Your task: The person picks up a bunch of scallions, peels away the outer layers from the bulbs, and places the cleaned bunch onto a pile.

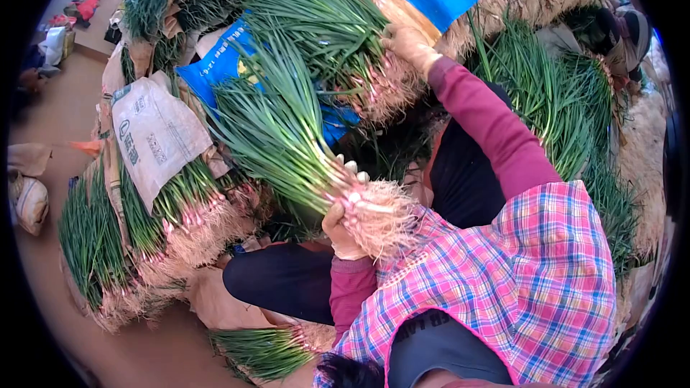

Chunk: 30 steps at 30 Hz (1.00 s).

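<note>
My left hand point(341, 233), in a pale glove, is wrapped round a thick bunch of spring onions point(287, 136) just above the roots. Its long green leaves point up and left, and the tangled roots hang toward my lap. My right hand point(408, 44), also gloved, reaches forward to a pile of spring onions point(309, 11). Its fingers are curled on the stems at the root end of the pile. That pile lies on a blue printed sack point(224, 57).
More spring onions point(86, 233) lie bundled at the left, partly under a white printed sack point(159, 133). Others point(539, 93) are heaped at the right. A small bundle point(262, 352) lies near my knee point(284, 282). Brown floor point(54, 259) shows at the far left.
</note>
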Available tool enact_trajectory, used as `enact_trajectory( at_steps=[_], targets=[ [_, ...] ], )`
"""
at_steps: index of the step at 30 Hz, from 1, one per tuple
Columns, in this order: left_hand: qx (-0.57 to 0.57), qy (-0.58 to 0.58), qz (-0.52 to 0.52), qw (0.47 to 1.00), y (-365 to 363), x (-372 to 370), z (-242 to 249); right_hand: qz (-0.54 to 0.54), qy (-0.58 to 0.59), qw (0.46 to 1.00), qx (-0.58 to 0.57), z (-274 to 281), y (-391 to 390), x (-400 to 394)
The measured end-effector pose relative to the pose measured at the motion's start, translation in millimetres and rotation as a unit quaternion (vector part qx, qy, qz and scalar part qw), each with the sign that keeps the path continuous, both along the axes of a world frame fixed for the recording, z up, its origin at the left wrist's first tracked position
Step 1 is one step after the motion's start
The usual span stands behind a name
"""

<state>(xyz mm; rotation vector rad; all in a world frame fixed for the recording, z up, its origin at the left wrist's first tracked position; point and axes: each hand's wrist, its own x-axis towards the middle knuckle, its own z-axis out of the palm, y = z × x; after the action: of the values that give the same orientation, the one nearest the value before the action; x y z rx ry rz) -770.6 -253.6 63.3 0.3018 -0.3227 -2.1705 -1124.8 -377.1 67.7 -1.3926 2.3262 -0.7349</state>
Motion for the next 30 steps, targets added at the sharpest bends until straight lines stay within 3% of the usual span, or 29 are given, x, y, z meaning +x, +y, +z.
enact_trajectory(
  at_steps=[1,2,3,5,7,9,11,13,15,17,18,19,20,23,24,25,26,27,29,30],
  targets=[
    [-0.029,-0.029,0.031,0.999,-5.1,5.3,-10.2,0.004,0.006,1.000,-0.008,6.5,0.0,-2.0],
    [-0.015,0.029,0.027,0.999,-5.6,8.4,-14.1,0.008,-0.202,0.977,-0.068,24.6,11.9,11.7],
    [-0.010,0.123,-0.010,0.992,-7.5,7.3,-2.6,0.011,-0.406,0.907,-0.117,32.2,26.0,25.7],
    [-0.014,0.071,0.004,0.997,-7.5,7.9,12.4,0.101,-0.538,0.828,-0.119,14.1,46.1,36.0],
    [0.009,0.053,0.006,0.999,-5.9,6.5,14.5,0.077,-0.643,0.756,-0.100,1.6,66.6,30.3],
    [-0.023,0.068,-0.002,0.997,-8.9,2.6,13.4,0.080,-0.668,0.705,-0.225,28.0,106.0,18.2],
    [0.006,0.045,-0.006,0.999,-4.2,8.2,9.0,-0.028,-0.524,0.775,-0.353,68.5,150.4,14.3],
    [0.019,0.024,0.004,1.000,-2.2,9.2,13.0,-0.152,-0.367,0.849,-0.348,92.1,204.8,9.5],
    [0.014,0.055,-0.017,0.998,-5.3,9.8,8.3,-0.251,-0.253,0.881,-0.312,56.6,262.9,-21.3],
    [0.014,0.068,-0.019,0.997,-7.2,9.7,7.1,-0.264,-0.051,0.961,-0.063,24.8,323.7,-37.3],
    [0.013,0.080,-0.023,0.996,-8.2,9.2,5.2,-0.262,-0.050,0.962,-0.062,20.9,330.7,-34.5],
    [0.013,0.090,-0.029,0.995,-7.6,10.5,3.8,-0.222,0.135,0.965,-0.041,15.6,338.5,-30.9],
    [0.016,0.064,-0.020,0.998,-5.7,11.6,7.9,-0.175,0.315,0.933,-0.018,11.6,343.6,-27.8],
    [0.017,0.087,-0.020,0.996,-2.5,7.5,11.2,-0.162,0.047,0.969,-0.179,65.5,248.6,14.9],
    [0.006,0.085,-0.024,0.996,-4.3,9.6,4.3,-0.126,0.070,0.967,-0.212,69.6,211.3,29.7],
    [0.003,0.087,-0.025,0.996,-4.2,10.5,3.6,-0.116,0.065,0.972,-0.195,61.6,173.8,36.3],
    [0.005,0.076,-0.024,0.997,-3.1,12.5,4.0,-0.099,0.075,0.987,-0.101,50.1,133.1,35.6],
    [0.005,0.065,-0.019,0.998,-3.0,14.1,4.5,-0.086,0.149,0.982,-0.081,30.6,93.1,38.7],
    [0.006,0.062,-0.005,0.998,-2.5,16.0,5.3,-0.036,0.195,0.977,0.079,2.2,24.3,41.6],
    [0.007,0.058,0.005,0.998,-2.6,14.4,4.8,-0.026,0.194,0.978,0.074,0.1,12.8,44.1]
  ],
)
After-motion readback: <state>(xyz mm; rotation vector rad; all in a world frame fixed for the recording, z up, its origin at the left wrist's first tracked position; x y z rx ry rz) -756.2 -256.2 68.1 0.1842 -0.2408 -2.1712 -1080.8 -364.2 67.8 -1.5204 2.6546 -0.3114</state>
